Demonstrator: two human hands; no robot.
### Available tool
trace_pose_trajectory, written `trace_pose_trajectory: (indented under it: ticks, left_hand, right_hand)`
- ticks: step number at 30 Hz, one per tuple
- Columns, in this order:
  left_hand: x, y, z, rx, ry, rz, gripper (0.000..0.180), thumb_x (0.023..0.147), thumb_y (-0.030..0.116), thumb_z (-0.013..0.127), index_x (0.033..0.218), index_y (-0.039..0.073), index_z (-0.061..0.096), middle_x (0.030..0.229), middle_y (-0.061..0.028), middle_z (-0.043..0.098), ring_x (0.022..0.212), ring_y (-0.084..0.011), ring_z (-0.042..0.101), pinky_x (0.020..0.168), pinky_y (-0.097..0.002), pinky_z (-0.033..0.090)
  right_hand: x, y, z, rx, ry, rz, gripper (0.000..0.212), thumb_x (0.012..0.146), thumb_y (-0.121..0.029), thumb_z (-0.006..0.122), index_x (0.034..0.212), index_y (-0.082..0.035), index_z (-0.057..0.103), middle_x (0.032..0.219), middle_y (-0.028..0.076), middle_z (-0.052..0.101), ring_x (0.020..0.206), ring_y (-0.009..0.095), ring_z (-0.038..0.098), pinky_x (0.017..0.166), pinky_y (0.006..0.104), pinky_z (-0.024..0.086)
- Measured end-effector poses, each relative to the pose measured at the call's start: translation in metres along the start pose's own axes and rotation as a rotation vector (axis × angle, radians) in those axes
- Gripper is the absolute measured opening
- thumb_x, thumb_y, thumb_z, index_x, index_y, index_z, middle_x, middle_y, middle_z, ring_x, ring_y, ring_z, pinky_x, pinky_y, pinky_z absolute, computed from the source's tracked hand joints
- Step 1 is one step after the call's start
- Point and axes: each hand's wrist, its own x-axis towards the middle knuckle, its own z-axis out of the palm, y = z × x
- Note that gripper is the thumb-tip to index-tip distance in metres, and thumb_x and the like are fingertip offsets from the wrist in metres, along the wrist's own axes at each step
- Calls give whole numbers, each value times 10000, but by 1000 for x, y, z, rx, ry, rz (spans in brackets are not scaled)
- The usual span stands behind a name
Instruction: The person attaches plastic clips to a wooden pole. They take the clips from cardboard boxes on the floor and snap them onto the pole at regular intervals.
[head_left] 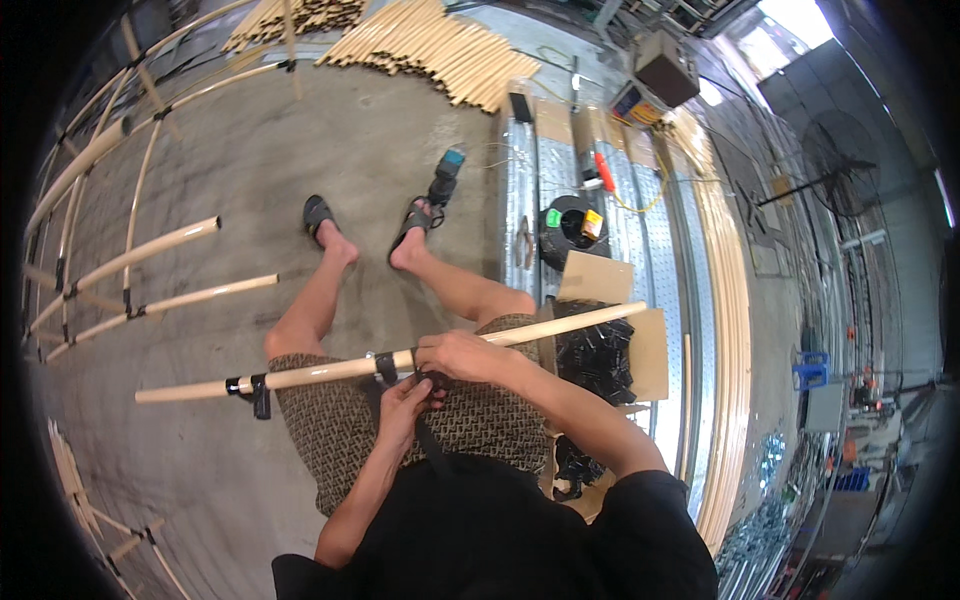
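Tan pole (320,376) right across the lap, left end nearer, right end farther, and both hands are busy at its middle! The left hand (402,402) works just below it, fingers pinched together on a small black piece (436,379); the right hand (458,355) bends over the pole, fingers curled in close, though whether they're clamped on the pole or on the fitting, I can't tell. Check the progress: a black collar (233,385) is on near the left end, a hanging black clamp (261,396) right beside it, a second black clamp (386,367) closer in. The piece at the fingers looks unfinished to me, and the pole's visible stretch right of the hands is bare. Now the textures! That pole is slim, round and glossy; the clamps are dark and blocky against it, over shorts (340,440) in a coarse, woven-looking pattern. At right, an open cardboard box (650,355) brims with glinting, jumbled black fittings (590,355), beside silver perforated metal lengths (665,290). Far left, jointed pole framework (150,262) stands over smooth, scuffed grey floor (215,320).
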Motion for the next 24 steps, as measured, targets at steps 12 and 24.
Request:
trace_pose_trajectory:
  ticks: [12,24]
  left_hand:
    - [-2,-6,-9,25,31,43,302,1000,115,667,1258,-43,659,1062,-54,737,855,-103,693,725,-272,567]
    - [-5,8,6,57,-7,42,305,1029,161,648,1263,-34,627,1100,-98,738,951,-207,734,779,-330,589]
  right_hand:
    - [11,-54,46,-151,186,626,233,775,-93,736,944,49,662,917,236,696,853,397,723,741,471,585]
    - [-6,-16,15,-49,147,147,151,817,-98,676,924,2,714,957,185,701,879,399,718,784,488,572]
